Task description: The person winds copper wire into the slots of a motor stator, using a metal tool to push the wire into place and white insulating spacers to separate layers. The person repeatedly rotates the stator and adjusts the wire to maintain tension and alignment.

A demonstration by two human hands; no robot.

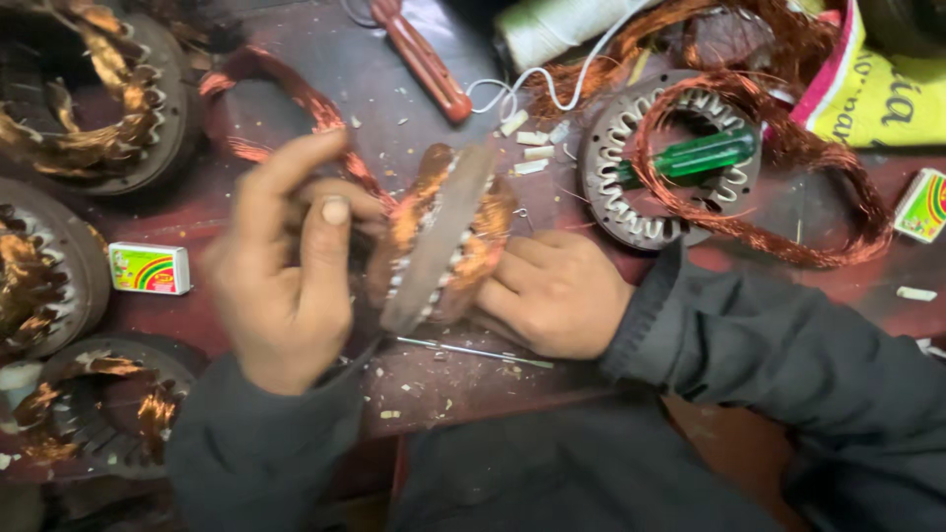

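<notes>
A round metal stator (440,236) wound with copper wire stands on edge at the middle of the dark red bench. My right hand (555,292) grips it from the right side. My left hand (286,258), blurred, is raised just left of it, with thumb and fingers pinched together; whether it holds a wire I cannot tell. A thin metal needle (473,351) lies on the bench below the stator.
Wound stators sit at the left (89,99) and bottom left (108,404). An unwound stator (670,163) holds a green-handled screwdriver (702,155) and loose copper coils (788,197). A red-handled tool (424,61), white thread spool (562,25) and two small boxes (148,268) (923,205) lie around.
</notes>
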